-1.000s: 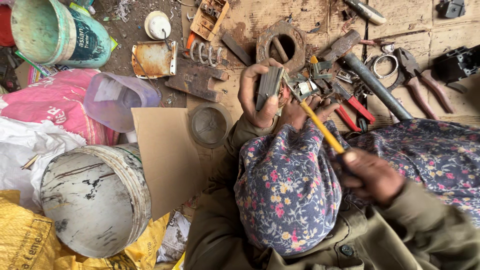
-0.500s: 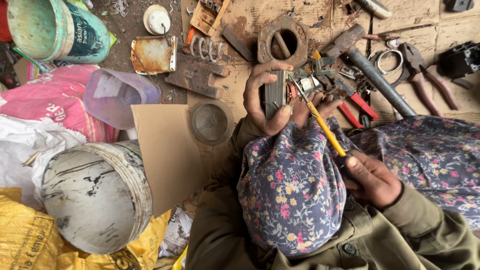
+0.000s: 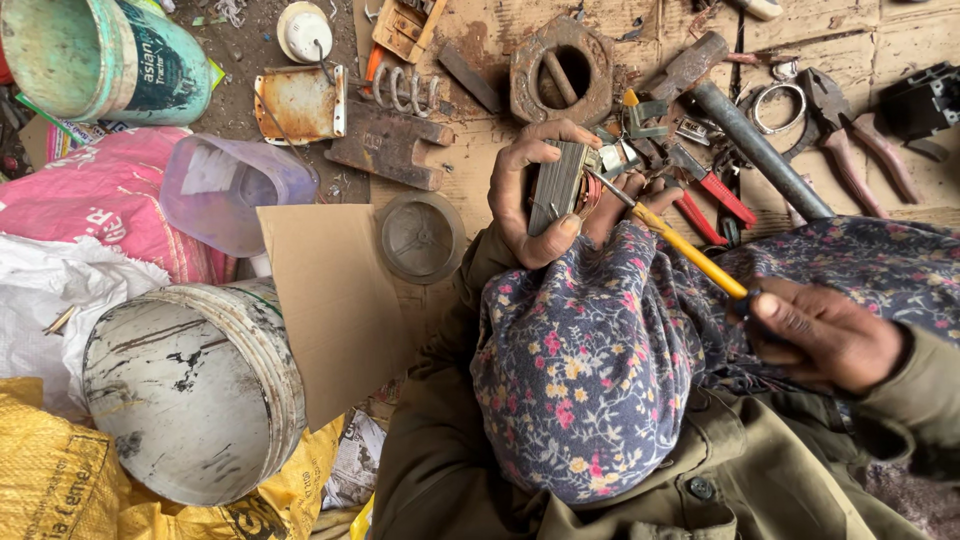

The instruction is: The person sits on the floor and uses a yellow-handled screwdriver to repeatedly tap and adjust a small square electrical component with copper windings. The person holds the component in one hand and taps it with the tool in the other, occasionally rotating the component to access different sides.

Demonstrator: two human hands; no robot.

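My left hand (image 3: 530, 195) grips a small grey laminated metal block with copper winding (image 3: 562, 185), pressed against my knee, which is covered in dark floral cloth (image 3: 590, 370). In my right hand (image 3: 825, 335) is a screwdriver with a yellow shaft and dark handle (image 3: 690, 250). Its metal tip touches the top right of the block, near the winding. Both sleeves are olive green.
Red-handled pliers (image 3: 715, 195), a hammer (image 3: 745, 135), rusty pincers (image 3: 850, 130), a rusty ring plate (image 3: 562, 70) and springs (image 3: 405, 90) lie on the ground ahead. To the left are a cardboard sheet (image 3: 335, 300), a white bucket (image 3: 195, 390), a green bucket (image 3: 100, 55) and sacks.
The view has shifted slightly and my right hand with the screwdriver has moved a little lower and to the right. My left hand keeps its hold on the block.
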